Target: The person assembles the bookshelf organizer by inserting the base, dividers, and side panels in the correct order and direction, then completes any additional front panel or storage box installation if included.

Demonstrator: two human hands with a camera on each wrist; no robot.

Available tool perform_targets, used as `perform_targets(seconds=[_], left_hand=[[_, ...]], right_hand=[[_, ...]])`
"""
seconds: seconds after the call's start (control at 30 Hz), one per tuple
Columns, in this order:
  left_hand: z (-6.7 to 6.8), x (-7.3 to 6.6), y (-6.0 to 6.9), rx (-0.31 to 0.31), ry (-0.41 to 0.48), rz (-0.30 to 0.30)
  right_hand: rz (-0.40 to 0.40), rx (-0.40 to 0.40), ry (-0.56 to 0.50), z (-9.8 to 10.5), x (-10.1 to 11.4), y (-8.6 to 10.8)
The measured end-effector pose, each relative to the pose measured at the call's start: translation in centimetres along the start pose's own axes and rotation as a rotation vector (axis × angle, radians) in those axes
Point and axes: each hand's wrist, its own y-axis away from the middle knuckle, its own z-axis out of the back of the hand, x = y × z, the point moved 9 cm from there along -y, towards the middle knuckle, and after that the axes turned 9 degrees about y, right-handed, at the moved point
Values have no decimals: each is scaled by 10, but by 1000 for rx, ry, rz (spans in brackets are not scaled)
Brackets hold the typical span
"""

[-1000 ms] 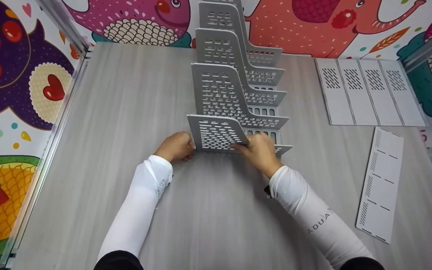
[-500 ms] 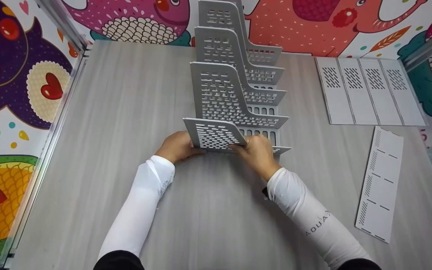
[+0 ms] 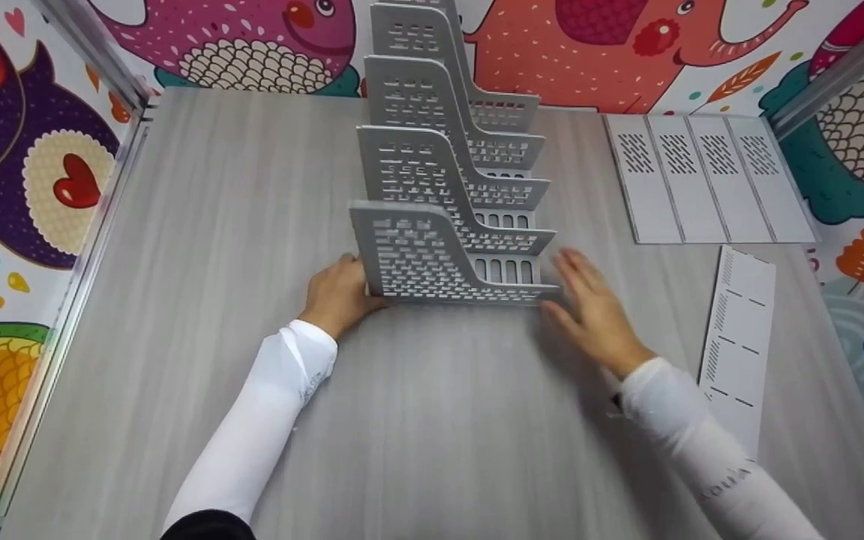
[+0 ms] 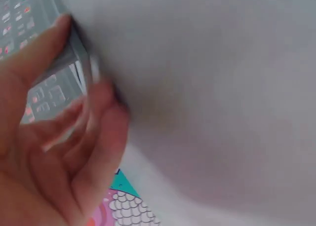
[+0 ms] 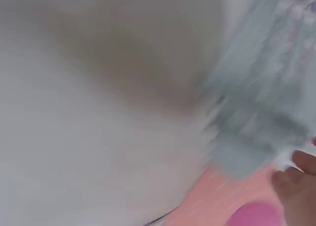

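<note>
A grey perforated metal desktop file rack [image 3: 417, 255] stands on the table, its several stepped dividers one behind another. At its near left corner, my left hand [image 3: 338, 296] grips the edge of the front divider. In the left wrist view the thumb [image 4: 47, 46] lies against the divider's face, and the curled fingers are round its bottom corner. My right hand [image 3: 589, 311] is beside the rack's low right end, fingers extended and holding nothing. Whether its fingertips touch the rack cannot be told. The right wrist view is blurred, with only part of the right hand [image 5: 298, 189] at the edge.
Several pale slotted panels [image 3: 709, 202] lie side by side at the back right. Nearer, a loose pale slotted panel [image 3: 739, 330] lies close to the right forearm. A cartoon-printed wall [image 3: 582, 52] stands behind the rack, and a metal frame rail [image 3: 64, 330] borders the left side.
My right hand has let go of the front divider and moved right, past the rack's end. The front divider, tilted before, now stands more upright. My left hand stays at the left corner.
</note>
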Motion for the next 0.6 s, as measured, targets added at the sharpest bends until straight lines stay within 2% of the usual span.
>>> perform_targets(seconds=[0.1,0.17,0.23,0.3,0.43,0.6], left_hand=[[1,-6,-1,-2,-6,-41],[-1,-9,-3,24,-15,-49],[-4,-12,-6,54,-21,-51],[-8,-17,-9,73,-28,-61],[-15,-26,-16,84,-6,-78],[-21,-35,-28,74,10,-57]], right_hand=[[-161,253,71,-19,-55,29],[-201,405,101,-33,-79,47],[-209,503,99,-43,-92,59],[-210,551,80,-49,-97,64],[-222,571,46,-51,-99,65],[-223,568,52,-49,-97,64]])
